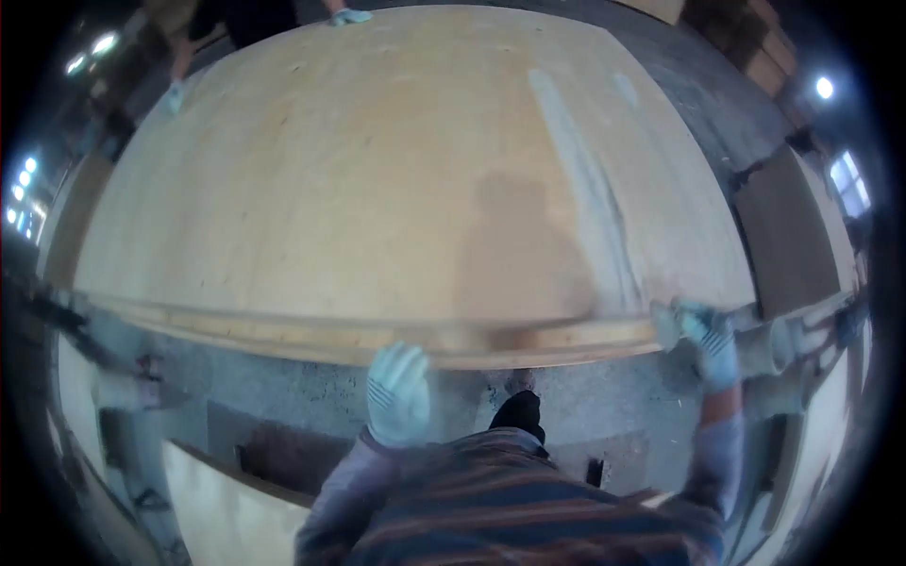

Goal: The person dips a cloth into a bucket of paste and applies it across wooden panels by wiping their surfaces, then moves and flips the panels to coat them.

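A large pale plywood sheet [359,189] lies before me, with the edge of at least one more panel showing under its near side. My left hand [398,394], in a whitish glove with dark stripes, is just below the near edge. Its fingers point up and look stretched out, holding nothing that I can see. At the near right corner, my gloved right hand [703,335] is closed on a small flat greyish piece [665,325], blurred and of unclear kind. A long greyish streak [590,179] runs down the sheet's right part, and a shadow falls across its middle.
At the far left edge another person's gloved hands rest, one on the corner [175,97] and one on the far edge [349,16]. A brown panel stack [788,236] stands at right. Behind my left arm lies a pale board [231,509]. Grey floor [311,387] shows below.
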